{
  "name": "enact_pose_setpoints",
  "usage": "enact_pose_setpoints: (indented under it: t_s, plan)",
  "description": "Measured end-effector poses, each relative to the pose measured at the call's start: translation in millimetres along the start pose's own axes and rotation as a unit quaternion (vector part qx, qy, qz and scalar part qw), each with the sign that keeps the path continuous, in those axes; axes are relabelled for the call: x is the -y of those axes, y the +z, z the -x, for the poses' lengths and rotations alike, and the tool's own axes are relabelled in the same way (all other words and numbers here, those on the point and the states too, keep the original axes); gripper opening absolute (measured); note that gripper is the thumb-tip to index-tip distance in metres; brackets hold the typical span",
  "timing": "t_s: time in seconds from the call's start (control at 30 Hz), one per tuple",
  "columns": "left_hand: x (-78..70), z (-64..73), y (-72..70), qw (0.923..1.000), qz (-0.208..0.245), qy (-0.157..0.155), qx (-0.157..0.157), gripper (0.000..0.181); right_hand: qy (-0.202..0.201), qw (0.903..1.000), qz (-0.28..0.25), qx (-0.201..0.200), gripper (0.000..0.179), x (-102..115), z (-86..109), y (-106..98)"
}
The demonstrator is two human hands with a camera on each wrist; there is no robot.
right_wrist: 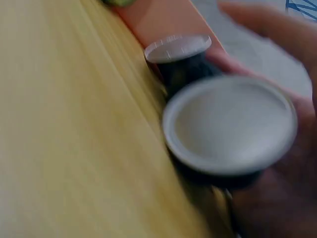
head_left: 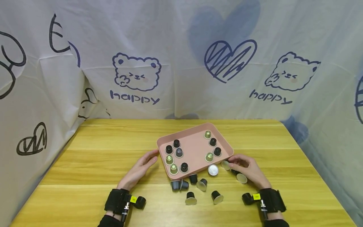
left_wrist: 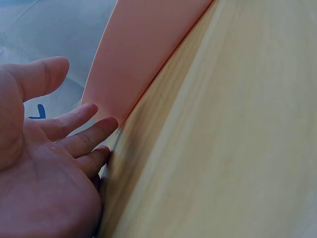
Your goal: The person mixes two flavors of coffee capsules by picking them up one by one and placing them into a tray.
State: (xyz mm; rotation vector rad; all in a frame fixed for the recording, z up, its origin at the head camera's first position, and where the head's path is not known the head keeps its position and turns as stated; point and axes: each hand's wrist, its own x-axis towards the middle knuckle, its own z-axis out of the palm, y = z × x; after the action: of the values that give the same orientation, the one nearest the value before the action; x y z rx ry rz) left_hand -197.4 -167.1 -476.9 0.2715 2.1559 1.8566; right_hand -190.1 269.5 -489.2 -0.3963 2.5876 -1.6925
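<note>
A pink tray (head_left: 195, 148) lies askew on the table with several coffee capsules standing in it, black, grey and green-gold, grouped at its left and right ends. My left hand (head_left: 141, 167) is beside the tray's left wall, fingers loosely extended and fingertips right at it; the left wrist view shows the palm holding nothing. At the tray's near right corner is my right hand (head_left: 247, 167), fingers lightly bent. Two capsules lie by it, one pale-lidded capsule (head_left: 225, 165) at the fingertips and another capsule (head_left: 242, 178) under the palm side. In the right wrist view thumb and fingers stand apart.
In front of the tray several loose capsules lie on the wooden table (head_left: 93, 164), among them a tipped black capsule (head_left: 217, 197) and one with its silver lid up (head_left: 213, 170). A white printed curtain (head_left: 181, 78) hangs behind and at both sides.
</note>
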Motion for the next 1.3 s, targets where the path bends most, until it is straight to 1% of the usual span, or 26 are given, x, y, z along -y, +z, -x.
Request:
enact_pose_setpoints:
  t_s: [0.07, 0.13, 0.27, 0.37, 0.47, 0.6, 0.87, 1.07, 1.3]
  plan:
    - [-0.1, 0.2, 0.0, 1.0, -0.001, 0.0, 0.0, 0.059, -0.005, 0.9992, -0.017, 0.036, 0.031, 1.2, 1.5, -4.0]
    - [0.0, 0.0, 0.0, 1.0, 0.0, 0.0, 0.0, 0.059, -0.012, 0.9963, -0.037, 0.077, 0.036, 1.9, 3.8, -8.8]
    - [0.6, -0.7, -0.4, 1.0, 0.0, 0.0, 0.002, 0.059, 0.003, 0.9854, -0.085, 0.147, 0.053, 0.7, 9.2, -18.3]
    - [0.8, -1.0, -0.9, 1.0, -0.003, 0.002, 0.005, 0.059, 0.015, 0.9766, -0.115, 0.181, 0.067, 0.2, 12.0, -22.2]
    - [0.0, -0.7, -0.9, 1.0, -0.002, 0.002, 0.004, 0.059, 0.012, 0.9711, -0.128, 0.201, 0.076, 0.9, 13.3, -23.6]
    - [-0.6, -0.2, -0.8, 1.0, -0.002, 0.002, 0.004, 0.058, 0.014, 0.9672, -0.136, 0.214, 0.08, 1.1, 14.0, -24.4]
    - [0.6, -0.7, -1.3, 0.9999, -0.003, 0.007, 0.007, 0.059, 0.029, 0.9616, -0.156, 0.224, 0.076, -0.6, 14.5, -26.2]
    - [0.2, -0.2, -1.1, 1.0, -0.007, 0.004, 0.005, 0.059, 0.022, 0.9621, -0.148, 0.228, 0.071, -5.1, 15.9, -28.9]
    - [-0.1, -0.3, -0.9, 0.9999, -0.007, 0.013, 0.008, 0.058, 0.018, 0.9635, -0.161, 0.213, 0.066, -8.0, 17.7, -30.4]
